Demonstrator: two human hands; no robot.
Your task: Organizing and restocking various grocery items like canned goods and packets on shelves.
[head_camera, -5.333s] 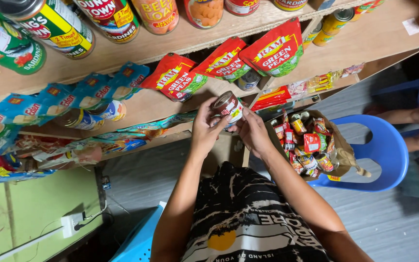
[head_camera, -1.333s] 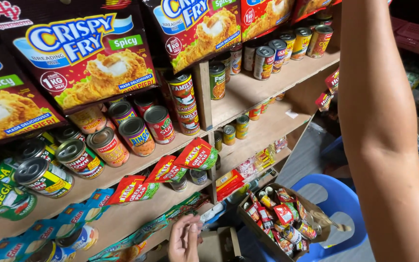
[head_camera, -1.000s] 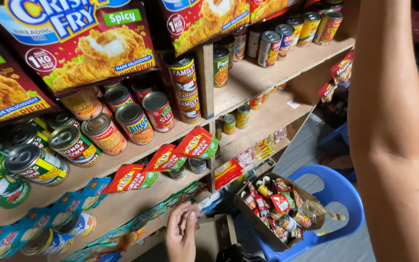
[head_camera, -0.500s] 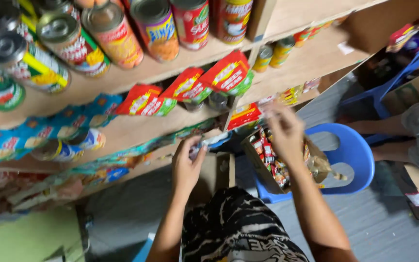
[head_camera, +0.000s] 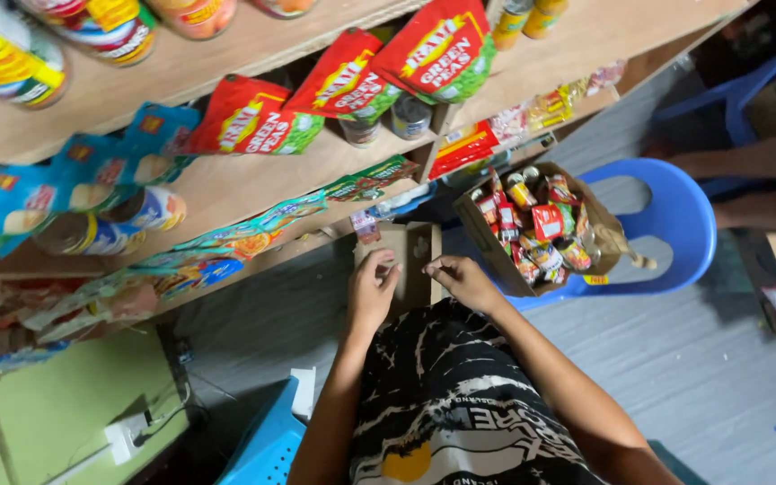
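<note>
Wooden shelves [head_camera: 253, 180] run across the top, hung with red snack packets [head_camera: 343, 81]. Right of them, a blue chair [head_camera: 675, 216] carries an open box of small tins [head_camera: 541, 229]. Below the shelves stands a brown cardboard piece [head_camera: 410, 260]; the left hand [head_camera: 372, 292] and right hand [head_camera: 462, 278] both pinch narrowly at its face.

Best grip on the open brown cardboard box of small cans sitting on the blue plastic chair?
Probably two-handed by the short end walls of the brown cardboard box, coming from above: its top is open and packed with small cans, and it rests tilted on the blue plastic chair, so support underneath helps.
</note>
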